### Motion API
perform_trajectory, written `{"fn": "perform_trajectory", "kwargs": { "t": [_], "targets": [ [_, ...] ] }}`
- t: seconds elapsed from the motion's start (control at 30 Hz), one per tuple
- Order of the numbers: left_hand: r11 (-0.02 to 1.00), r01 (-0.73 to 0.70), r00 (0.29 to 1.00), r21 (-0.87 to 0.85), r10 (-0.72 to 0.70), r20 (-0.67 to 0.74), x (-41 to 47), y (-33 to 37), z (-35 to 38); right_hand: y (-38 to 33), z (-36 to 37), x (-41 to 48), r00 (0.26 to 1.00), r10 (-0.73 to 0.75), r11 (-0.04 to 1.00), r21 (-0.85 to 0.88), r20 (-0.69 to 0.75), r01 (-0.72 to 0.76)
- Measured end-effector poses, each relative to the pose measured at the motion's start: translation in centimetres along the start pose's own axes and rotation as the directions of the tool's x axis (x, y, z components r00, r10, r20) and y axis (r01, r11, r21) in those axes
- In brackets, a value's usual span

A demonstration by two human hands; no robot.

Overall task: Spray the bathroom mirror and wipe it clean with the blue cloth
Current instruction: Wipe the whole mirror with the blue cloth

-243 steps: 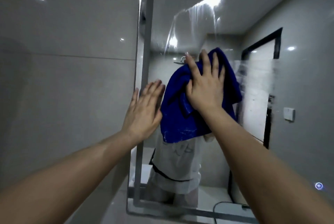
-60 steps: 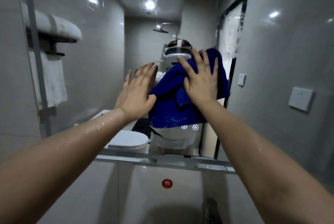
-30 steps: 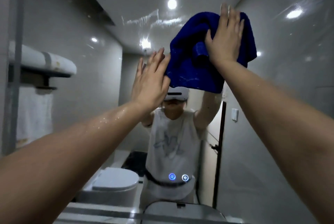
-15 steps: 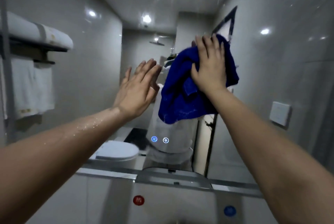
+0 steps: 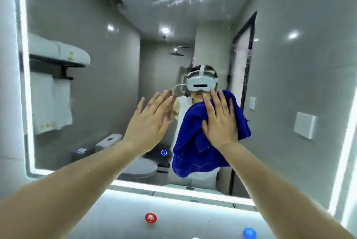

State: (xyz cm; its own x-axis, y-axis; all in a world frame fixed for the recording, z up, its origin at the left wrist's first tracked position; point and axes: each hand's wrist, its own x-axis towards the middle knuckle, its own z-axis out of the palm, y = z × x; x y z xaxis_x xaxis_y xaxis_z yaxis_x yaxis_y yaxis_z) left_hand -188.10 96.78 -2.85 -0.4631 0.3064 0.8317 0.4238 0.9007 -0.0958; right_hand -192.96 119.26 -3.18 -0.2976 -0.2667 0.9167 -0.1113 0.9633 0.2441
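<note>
Two hands I watch on the mirror (image 5: pixel 96 65): right hand (image 5: pixel 220 125) flat, fingers spread, pressing the blue cloth (image 5: pixel 193 153), left hand (image 5: pixel 148 123) open beside it, cloth hiding my reflected torso.

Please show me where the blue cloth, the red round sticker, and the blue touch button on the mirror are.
blue cloth (image 5: pixel 190 153): head view, lower hanging part under the right hand.
red round sticker (image 5: pixel 150 217): head view, its centre, below the mirror.
blue touch button (image 5: pixel 164 152): head view, centre of the glowing ring.
</note>
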Motion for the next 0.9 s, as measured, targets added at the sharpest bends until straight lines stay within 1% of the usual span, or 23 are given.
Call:
{"fn": "perform_trajectory", "kwargs": {
  "t": [0.1, 0.23, 0.27, 0.33, 0.47, 0.6, 0.67, 0.77, 0.9],
  "targets": [
    [1.000, -0.015, 1.000, 0.012, 0.014, 0.016, 1.1, -0.7, -1.0, 0.1, -0.3, 0.4, 1.000, -0.030, 1.000, -0.002, 0.008, 0.030],
    [0.999, -0.036, 0.999, 0.015, 0.037, -0.032, 3.8, -0.9, -2.1, 1.2, -1.9, 3.8, 0.996, -0.090, 0.996, 0.009, 0.016, 0.090],
    [0.999, -0.043, 0.998, 0.001, 0.043, -0.046, 4.6, -0.9, -2.2, 1.7, -2.5, 5.5, 0.997, -0.079, 0.997, 0.010, 0.006, 0.079],
    [0.998, -0.062, 0.995, -0.005, 0.061, -0.078, 6.5, -0.8, -2.4, 3.1, -4.0, 9.1, 1.000, -0.013, 1.000, 0.017, -0.025, 0.013],
    [0.996, -0.084, 0.978, 0.022, 0.086, -0.189, 11.6, -0.4, -2.3, 6.9, -6.8, 16.1, 0.984, 0.117, 0.993, 0.019, -0.134, -0.116],
    [0.990, -0.073, 0.959, -0.119, 0.038, -0.280, 15.7, 1.0, -2.3, 9.8, -8.5, 20.7, 0.948, 0.232, 0.972, 0.024, -0.218, -0.232],
    [0.986, -0.083, 0.957, -0.145, 0.038, -0.288, 16.2, 1.7, -1.3, 10.5, -9.0, 21.6, 0.944, 0.242, 0.970, 0.027, -0.223, -0.242],
    [0.991, -0.094, 0.959, -0.092, 0.066, -0.275, 15.6, 2.2, 0.3, 10.9, -8.8, 21.7, 0.950, 0.209, 0.977, 0.004, -0.234, -0.214],
    [0.994, -0.064, 0.965, -0.086, 0.040, -0.259, 14.3, 2.3, 1.0, 10.8, -8.7, 21.4, 0.954, 0.185, 0.982, 0.006, -0.237, -0.189]
  ]
}}
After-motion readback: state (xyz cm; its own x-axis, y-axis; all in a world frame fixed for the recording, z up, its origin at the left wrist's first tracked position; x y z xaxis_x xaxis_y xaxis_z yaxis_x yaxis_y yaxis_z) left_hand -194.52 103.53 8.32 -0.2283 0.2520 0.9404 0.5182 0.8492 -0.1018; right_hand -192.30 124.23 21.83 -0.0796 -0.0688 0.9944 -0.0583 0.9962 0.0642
